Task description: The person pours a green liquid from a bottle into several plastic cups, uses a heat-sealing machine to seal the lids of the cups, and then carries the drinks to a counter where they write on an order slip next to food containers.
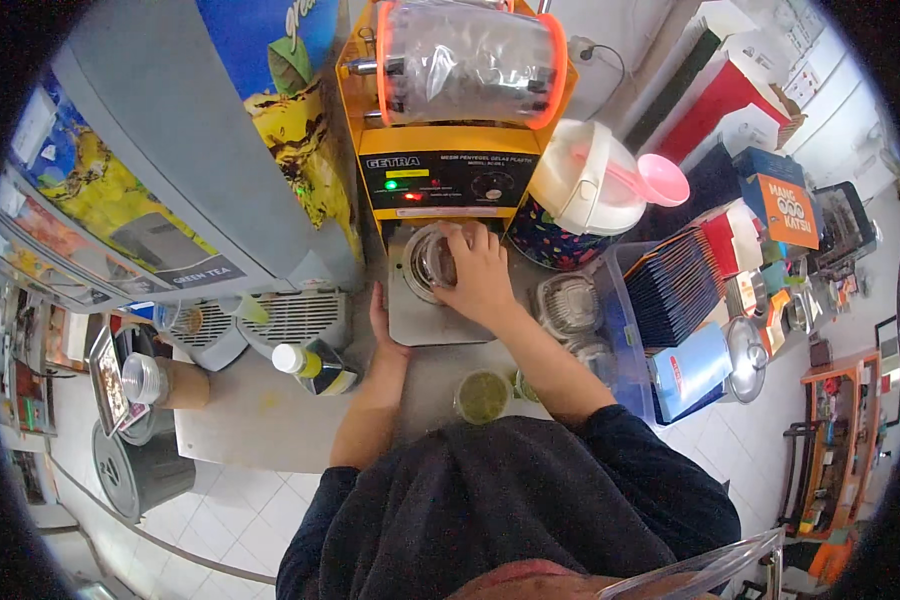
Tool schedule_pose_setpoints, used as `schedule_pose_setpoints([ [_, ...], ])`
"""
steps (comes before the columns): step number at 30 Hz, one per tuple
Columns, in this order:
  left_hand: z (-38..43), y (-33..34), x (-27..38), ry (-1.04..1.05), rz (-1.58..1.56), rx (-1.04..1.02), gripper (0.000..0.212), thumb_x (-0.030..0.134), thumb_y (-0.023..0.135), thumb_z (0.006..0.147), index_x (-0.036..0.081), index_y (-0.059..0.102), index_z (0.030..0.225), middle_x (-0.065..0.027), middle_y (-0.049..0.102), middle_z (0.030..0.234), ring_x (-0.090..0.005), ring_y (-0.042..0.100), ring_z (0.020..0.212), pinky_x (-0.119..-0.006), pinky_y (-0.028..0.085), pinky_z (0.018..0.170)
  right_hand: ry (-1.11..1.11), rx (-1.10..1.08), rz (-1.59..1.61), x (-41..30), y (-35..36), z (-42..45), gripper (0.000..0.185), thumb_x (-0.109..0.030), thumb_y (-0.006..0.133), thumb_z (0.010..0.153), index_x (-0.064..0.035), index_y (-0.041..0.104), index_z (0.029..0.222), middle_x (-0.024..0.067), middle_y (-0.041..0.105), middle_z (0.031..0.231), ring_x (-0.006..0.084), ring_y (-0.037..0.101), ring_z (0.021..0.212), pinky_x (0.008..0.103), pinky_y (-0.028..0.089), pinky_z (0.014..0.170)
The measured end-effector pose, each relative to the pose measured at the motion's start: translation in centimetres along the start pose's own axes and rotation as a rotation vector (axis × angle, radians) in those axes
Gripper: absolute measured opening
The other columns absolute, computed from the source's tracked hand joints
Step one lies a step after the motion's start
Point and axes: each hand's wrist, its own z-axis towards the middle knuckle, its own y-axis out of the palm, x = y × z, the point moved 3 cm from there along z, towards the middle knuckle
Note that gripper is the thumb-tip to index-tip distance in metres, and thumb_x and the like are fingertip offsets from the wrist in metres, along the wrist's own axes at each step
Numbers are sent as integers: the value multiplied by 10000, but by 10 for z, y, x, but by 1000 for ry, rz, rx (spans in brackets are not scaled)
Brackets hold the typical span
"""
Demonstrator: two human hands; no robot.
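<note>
A yellow Getra cup-sealing machine (450, 140) stands before me, its metal tray (439, 328) pulled out at the front. A clear plastic cup with a dark brown content (440, 259) sits in the tray's round holder (412, 279). My right hand (478, 274) grips this cup from above, fingers around its rim. Along the tray's left edge lies my left hand (384, 322), fingers stretched out and nothing visible in it. Close to my body is a cup of green drink (482, 396); another green cup is partly hidden by my right forearm.
Left are a drink dispenser (180, 135), its drip trays (300, 316) and a white-capped bottle (315, 366). On the right stand a lidded jug (577, 195) with a pink ladle (661, 180), clear plastic containers (568, 304) and a plastic bin (634, 337) of folded boxes.
</note>
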Motion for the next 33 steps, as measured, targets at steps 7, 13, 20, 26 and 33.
schedule_pose_setpoints([
  [7, -55, -18, -8, 171, 309, 82, 617, 516, 481, 919, 42, 490, 1314, -148, 507, 1356, -298, 453, 1270, -432, 345, 1057, -200, 177, 281, -13, -64, -25, 844, -164, 819, 579, -106, 450, 1336, 174, 454, 1305, 384, 449, 1160, 448, 403, 986],
  [13, -163, 1, -5, 1073, 1521, -179, 675, 375, 735, 777, 12, 466, 1278, -161, 511, 1302, -256, 449, 1262, -410, 360, 1033, -374, -189, 455, -35, -97, -68, 794, -233, 796, 636, -111, 453, 1341, 196, 454, 1337, 395, 434, 1238, 472, 373, 1040],
  [20, -188, 53, -7, 329, 958, -508, 758, 135, 839, 669, 0, 445, 1303, -122, 551, 1263, -234, 565, 1141, -404, 448, 992, -486, -115, 789, -53, -79, -117, 967, -326, 884, 607, -102, 385, 1404, 179, 321, 1454, 352, 351, 1336, 470, 346, 1077],
  [26, -204, 26, -5, 318, 1135, -233, 763, 54, 861, 645, 1, 461, 1293, -130, 564, 1253, -231, 565, 1147, -390, 476, 966, -156, -290, 935, -39, -67, -159, 874, -304, 865, 680, -90, 394, 1385, 173, 362, 1420, 298, 450, 1257, 401, 440, 978],
  [33, -218, -19, 6, 314, 1345, -22, 734, 37, 860, 642, -23, 479, 1266, -129, 571, 1240, -229, 571, 1137, -387, 491, 946, 237, -575, 860, 12, -7, -246, 353, -263, 773, 813, -6, 627, 1007, 57, 645, 830, 144, 613, 770, 291, 485, 687],
])
